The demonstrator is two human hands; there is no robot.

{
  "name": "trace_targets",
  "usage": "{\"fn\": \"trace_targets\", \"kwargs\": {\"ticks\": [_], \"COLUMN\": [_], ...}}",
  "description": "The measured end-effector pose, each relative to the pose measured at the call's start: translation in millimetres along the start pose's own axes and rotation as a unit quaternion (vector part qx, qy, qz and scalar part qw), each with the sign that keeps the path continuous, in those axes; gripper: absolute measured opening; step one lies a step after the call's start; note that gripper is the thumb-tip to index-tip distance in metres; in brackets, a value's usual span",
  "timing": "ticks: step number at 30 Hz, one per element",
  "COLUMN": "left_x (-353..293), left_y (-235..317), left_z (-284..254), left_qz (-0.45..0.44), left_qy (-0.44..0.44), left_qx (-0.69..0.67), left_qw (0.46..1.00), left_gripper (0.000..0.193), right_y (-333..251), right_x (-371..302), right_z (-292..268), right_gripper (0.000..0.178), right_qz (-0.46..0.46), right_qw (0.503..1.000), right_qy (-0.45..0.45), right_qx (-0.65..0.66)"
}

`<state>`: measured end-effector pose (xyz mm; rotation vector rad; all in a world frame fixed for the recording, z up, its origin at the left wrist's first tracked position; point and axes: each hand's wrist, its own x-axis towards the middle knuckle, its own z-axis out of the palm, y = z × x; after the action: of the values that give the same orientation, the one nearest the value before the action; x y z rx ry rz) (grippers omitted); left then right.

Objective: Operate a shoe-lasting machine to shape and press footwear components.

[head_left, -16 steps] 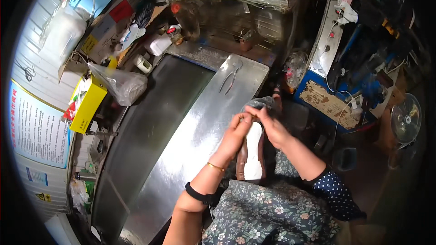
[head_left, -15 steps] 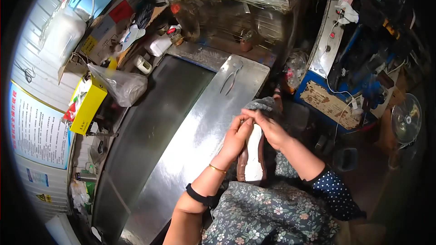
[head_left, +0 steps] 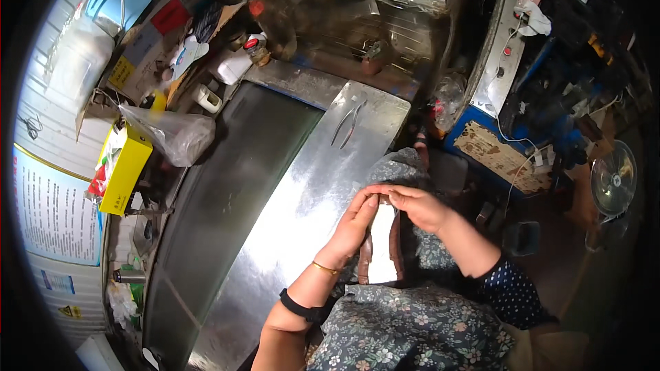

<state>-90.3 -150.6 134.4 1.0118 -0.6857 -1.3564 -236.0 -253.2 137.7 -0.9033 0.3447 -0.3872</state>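
A brown shoe upper [head_left: 365, 268] with a white sole-shaped underside facing up rests on my lap, its heel or toe end away from me. My left hand [head_left: 359, 214] wraps round the far end from the left, fingers bent over the tip. From the right, my right hand [head_left: 419, 210] curls over the same end, its fingers meeting the left ones. The hands hide that tip. Beneath lies the dark floral apron [head_left: 405, 330] over my legs.
Left of me runs a dark conveyor belt [head_left: 234, 158] beside a shiny metal plate [head_left: 289, 220], on which pliers [head_left: 345, 125] lie. A yellow box [head_left: 126, 172] and a plastic bag [head_left: 182, 139] crowd the far-left side. A blue machine [head_left: 474, 139] and a fan [head_left: 612, 177] stand right.
Both hands have come slightly nearer to me with the shoe upper. My right fingers, stretched over the far end before, are now bent round it. The view has shifted a little.
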Motion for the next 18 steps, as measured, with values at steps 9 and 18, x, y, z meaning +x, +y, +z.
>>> {"fn": "trace_targets", "kwargs": {"ticks": [9,18], "left_x": [1.5,-8.3], "left_y": [-3.1,7.5], "left_z": [-5.7,-15.3], "left_qz": [-0.008,-0.029], "left_qy": [0.013,-0.062], "left_qx": [0.094,0.131], "left_qw": [0.995,0.989], "left_gripper": [0.035,0.059], "right_y": [1.0,18.0], "right_x": [-2.0,-21.9], "right_z": [10.9,4.5], "right_gripper": [0.034,0.043], "right_qz": [-0.028,-0.1], "right_qw": [0.992,0.981], "right_qy": [0.026,0.009], "right_qx": [-0.122,-0.163]}}
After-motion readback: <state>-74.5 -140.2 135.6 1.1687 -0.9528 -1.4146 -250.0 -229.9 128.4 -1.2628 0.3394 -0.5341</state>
